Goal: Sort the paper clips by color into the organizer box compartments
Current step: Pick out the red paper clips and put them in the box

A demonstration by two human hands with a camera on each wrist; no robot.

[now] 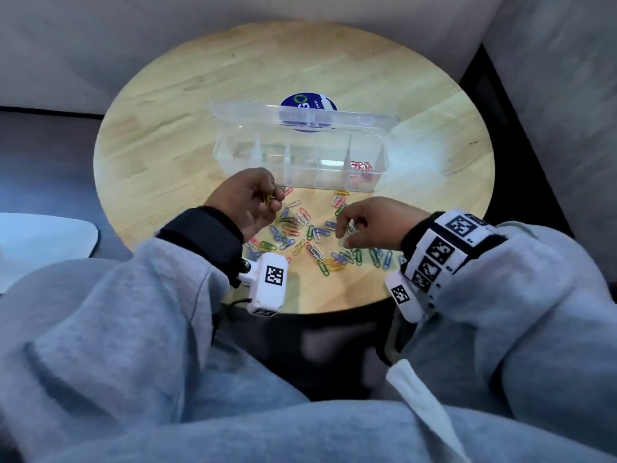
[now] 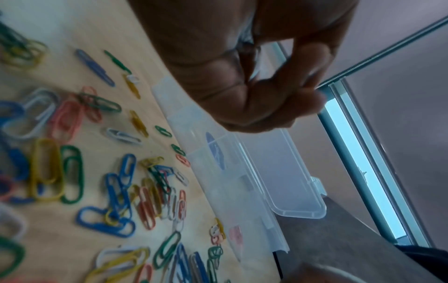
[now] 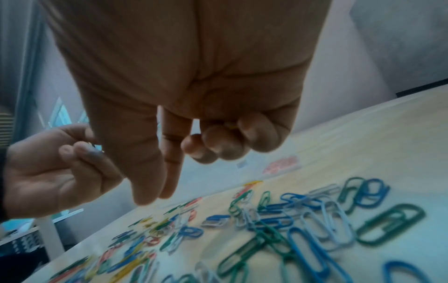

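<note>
A heap of mixed-colour paper clips lies on the round wooden table in front of the clear organizer box. Red clips fill its rightmost compartment; the other compartments look bare. My left hand is raised beside the box's left front corner and pinches yellow clips. My right hand hovers over the heap, thumb and forefinger pointing down. Its other fingers are curled with a yellow sliver among them.
The box's clear lid stands open behind it, over a round blue sticker. A lone yellow clip lies by the box's front wall. A white surface sits off the table's left edge. Grey upholstery surrounds the table.
</note>
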